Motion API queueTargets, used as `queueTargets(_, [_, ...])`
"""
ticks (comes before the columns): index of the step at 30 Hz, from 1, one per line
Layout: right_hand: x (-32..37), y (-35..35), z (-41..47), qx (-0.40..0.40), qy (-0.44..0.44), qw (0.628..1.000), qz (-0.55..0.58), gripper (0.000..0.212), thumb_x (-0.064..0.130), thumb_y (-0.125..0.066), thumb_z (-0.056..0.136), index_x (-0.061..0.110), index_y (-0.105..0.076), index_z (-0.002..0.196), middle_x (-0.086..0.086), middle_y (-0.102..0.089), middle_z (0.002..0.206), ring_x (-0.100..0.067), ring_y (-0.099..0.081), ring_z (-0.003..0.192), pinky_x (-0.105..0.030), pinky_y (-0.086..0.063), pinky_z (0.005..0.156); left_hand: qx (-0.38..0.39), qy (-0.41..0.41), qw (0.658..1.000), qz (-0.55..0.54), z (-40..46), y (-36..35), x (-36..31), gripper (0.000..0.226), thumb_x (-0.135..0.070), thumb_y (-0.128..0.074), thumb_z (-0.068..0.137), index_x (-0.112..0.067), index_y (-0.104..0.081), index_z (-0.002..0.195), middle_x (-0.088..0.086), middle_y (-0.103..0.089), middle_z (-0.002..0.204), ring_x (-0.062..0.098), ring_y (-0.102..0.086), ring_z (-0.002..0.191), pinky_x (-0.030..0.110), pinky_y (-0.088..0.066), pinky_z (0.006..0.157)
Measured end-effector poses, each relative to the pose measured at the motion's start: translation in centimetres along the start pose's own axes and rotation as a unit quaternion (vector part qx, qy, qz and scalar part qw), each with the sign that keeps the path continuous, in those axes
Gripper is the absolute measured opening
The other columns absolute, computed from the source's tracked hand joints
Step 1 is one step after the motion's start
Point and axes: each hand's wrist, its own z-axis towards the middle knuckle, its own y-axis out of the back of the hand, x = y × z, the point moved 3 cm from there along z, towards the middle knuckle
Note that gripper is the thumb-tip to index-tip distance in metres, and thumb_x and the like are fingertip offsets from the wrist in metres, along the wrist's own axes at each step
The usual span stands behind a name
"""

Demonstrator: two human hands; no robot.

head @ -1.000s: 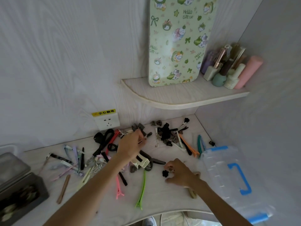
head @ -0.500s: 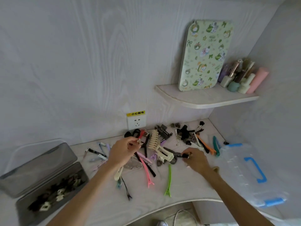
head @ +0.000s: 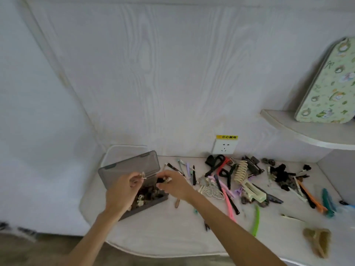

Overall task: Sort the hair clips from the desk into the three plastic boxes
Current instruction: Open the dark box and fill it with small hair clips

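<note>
White desk [head: 153,235], scattered hair clips [head: 247,181].

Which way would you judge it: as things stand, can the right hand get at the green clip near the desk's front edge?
Probably yes. The green clip lies alone on bare desk, nothing on top of it. But the right hand already pinches a small clip over the grey box, so it must drop that first.
</note>
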Motion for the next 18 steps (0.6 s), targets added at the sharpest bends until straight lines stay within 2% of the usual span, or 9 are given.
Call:
queueTargets(2, [-0.5, -0.8, 0.7, 0.04, -0.02, 0.999, -0.012, 0.047, 0.008, -0.06, 0.085, 0.017, -0.05, 0.13, -0.002, -0.054, 0.128, -0.015, -0.055, 0.105, -0.023, -0.044, 0.085, 0.038, 0.006, 0.999, 0.03, -0.3, 0.0, 0.9, 0.028, -0.038, -0.058, 0.088, -0.032, -0.058, 0.116, -0.02, -0.063, 0.098, 0.001, -0.063, 0.092, 0.021, -0.047, 0.071])
queueTargets(4, [-1.7, 0.0, 0.5, 0.058, -0.021, 0.998, 0.016, 0.053, 0.001, -0.055, 0.085, 0.016, -0.045, 0.135, -0.001, -0.048, 0.135, -0.021, -0.058, 0.111, -0.021, -0.045, 0.08, 0.059, 0.022, 0.996, 0.062, -0.7, -0.1, 1.4, 0.036, -0.039, -0.058, 0.088, -0.032, -0.055, 0.123, -0.018, -0.063, 0.111, 0.002, -0.062, 0.098, 0.026, -0.05, 0.081])
queueTargets(6, [-3.4, 2.0, -0.2, 0.044, 0.024, 0.998, 0.039, 0.048, -0.011, -0.053, 0.084, 0.002, -0.049, 0.13, -0.001, -0.057, 0.126, -0.007, -0.063, 0.1, -0.012, -0.047, 0.074, 0.059, 0.028, 0.995, 0.072, -0.9, -0.8, 1.2, 0.031, -0.036, -0.058, 0.088, -0.034, -0.057, 0.119, -0.018, -0.064, 0.112, 0.001, -0.061, 0.1, 0.031, -0.052, 0.083])
queueTargets(8, [-5.9, 5.2, -1.6, 0.021, 0.086, 0.994, 0.064, 0.038, -0.021, -0.051, 0.081, -0.015, -0.052, 0.119, 0.006, -0.072, 0.097, 0.005, -0.064, 0.08, -0.01, -0.049, 0.069, 0.058, 0.015, 0.996, 0.064, -0.9, -2.2, -0.4, 0.022, -0.029, -0.059, 0.088, -0.036, -0.061, 0.108, -0.018, -0.065, 0.106, 0.002, -0.063, 0.097, 0.03, -0.053, 0.08])
queueTargets(9, [-7.1, 7.0, -2.8, -0.006, 0.131, 0.989, 0.073, 0.031, -0.018, -0.052, 0.08, -0.015, -0.058, 0.111, 0.009, -0.073, 0.084, 0.004, -0.064, 0.073, -0.01, -0.05, 0.068, 0.056, 0.002, 0.997, 0.059, -0.9, -3.1, -1.8, 0.019, -0.026, -0.06, 0.087, -0.037, -0.062, 0.103, -0.019, -0.066, 0.103, 0.002, -0.063, 0.095, 0.029, -0.052, 0.08])
queueTargets(10, [-8.1, 8.9, -4.0, -0.015, 0.157, 0.982, 0.105, 0.024, -0.01, -0.056, 0.081, -0.01, -0.066, 0.103, 0.008, -0.073, 0.079, 0.001, -0.065, 0.071, -0.011, -0.05, 0.067, 0.054, -0.017, 0.997, 0.054, -0.9, -4.1, -3.3, 0.019, -0.024, -0.06, 0.087, -0.037, -0.063, 0.1, -0.019, -0.067, 0.1, 0.002, -0.064, 0.093, 0.028, -0.051, 0.08])
queueTargets(14, [-14.1, 16.3, -10.8, -0.128, 0.023, 0.986, 0.106, 0.015, 0.021, -0.085, 0.057, 0.018, -0.075, 0.067, -0.002, -0.071, 0.071, -0.012, -0.066, 0.062, -0.022, -0.052, 0.061, 0.114, -0.143, 0.983, 0.02, -1.7, -10.8, -11.8, 0.02, -0.025, -0.055, 0.091, -0.034, -0.063, 0.106, -0.019, -0.066, 0.102, 0.0, -0.062, 0.092, 0.021, -0.05, 0.079])
queueTargets(16, [-17.0, 19.8, -13.5, -0.215, -0.063, 0.972, -0.069, 0.026, 0.017, -0.074, 0.072, 0.04, -0.064, 0.064, 0.004, -0.068, 0.078, -0.013, -0.066, 0.071, -0.024, -0.052, 0.067, 0.169, -0.227, 0.959, 0.009, -3.2, -14.7, -16.3, 0.024, -0.023, -0.05, 0.094, -0.036, -0.061, 0.112, -0.02, -0.062, 0.112, -0.001, -0.059, 0.099, 0.022, -0.049, 0.087])
queueTargets(18, [-19.6, 21.9, -15.6, -0.27, -0.125, 0.945, -0.133, 0.029, 0.016, -0.053, 0.082, 0.043, -0.057, 0.071, 0.001, -0.068, 0.087, -0.02, -0.066, 0.083, -0.027, -0.052, 0.075, 0.19, -0.295, 0.936, 0.009, -4.5, -18.5, -19.9, 0.031, -0.017, -0.049, 0.094, -0.034, -0.058, 0.119, -0.017, -0.055, 0.126, 0.001, -0.051, 0.113, 0.021, -0.041, 0.099])
